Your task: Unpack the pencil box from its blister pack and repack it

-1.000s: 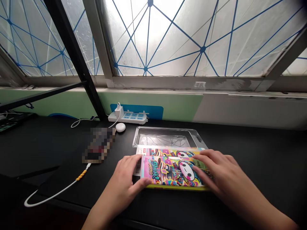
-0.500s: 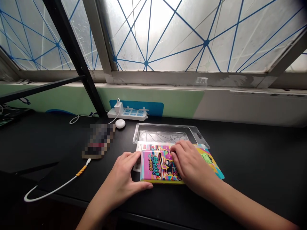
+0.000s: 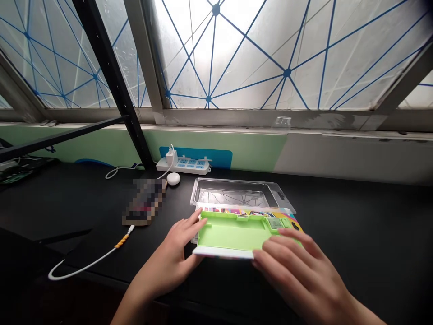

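Observation:
A flat pencil case (image 3: 233, 232) lies with its lid raised, showing a bright green plastic tray with a small clear compartment at its right end. Its lid (image 3: 226, 253) tilts toward me, and only the pale inner edge shows. My left hand (image 3: 177, 246) grips the case's left end, fingers along the side and thumb low near the lid. The lid's front edge is held by my right hand (image 3: 301, 266), whose fingers also cover the case's right part. Under the case lies a colourful printed card (image 3: 292, 219), mostly hidden.
Behind the case sits a clear plastic blister shell (image 3: 237, 196). To the left are a blurred-out phone (image 3: 145, 203) with a white cable (image 3: 91, 270), a round white object (image 3: 173, 179) and a power strip (image 3: 189, 167). A black metal post (image 3: 115, 85) rises at the left.
The case's printed lid has swung open toward me, exposing the green inside. My right hand has moved down and right with the lid. The view has shifted slightly.

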Demonstrator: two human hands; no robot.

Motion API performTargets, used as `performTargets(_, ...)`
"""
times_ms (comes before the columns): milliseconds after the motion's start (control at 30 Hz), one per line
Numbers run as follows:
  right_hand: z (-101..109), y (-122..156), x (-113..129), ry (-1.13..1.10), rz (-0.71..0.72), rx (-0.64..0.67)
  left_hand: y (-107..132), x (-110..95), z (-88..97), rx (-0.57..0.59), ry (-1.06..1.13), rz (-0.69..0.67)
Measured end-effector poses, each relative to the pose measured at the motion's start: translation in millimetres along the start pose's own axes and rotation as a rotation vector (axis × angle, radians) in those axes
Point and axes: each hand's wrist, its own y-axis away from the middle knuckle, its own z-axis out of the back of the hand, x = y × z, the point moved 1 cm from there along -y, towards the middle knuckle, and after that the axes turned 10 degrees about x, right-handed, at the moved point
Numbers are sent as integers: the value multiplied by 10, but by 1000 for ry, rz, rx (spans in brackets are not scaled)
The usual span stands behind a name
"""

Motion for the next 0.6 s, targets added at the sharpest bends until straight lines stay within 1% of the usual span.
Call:
performTargets(67, -2, 153, 45, -105, 32, 71, 32, 28, 43, 58, 42, 17)
performTargets(133, -27, 321, 27, -217, 48, 188, 50, 53, 77, 64, 113, 36)
performTargets(200, -46, 498, -64, -281, 12, 287, 49, 67, 88, 56, 150, 53)
performTargets(267, -45, 672, -215, -258, -80, 334, 34, 66, 76, 64, 130, 77)
performTargets(333, -38, 830, -395, -213, -202, 375, 16, 56, 53, 73, 94, 108)
performTargets(433, -50, 998, -636, -258, -393, 443, -5, 35, 24, 72, 74, 127)
performTargets(500, -77, 1049, -725, -342, -464, 443, -7, 27, 17, 62, 79, 164)
performTargets(600, -121, 1042, -736, -444, -563, 394, 7, 32, 16, 54, 102, 213)
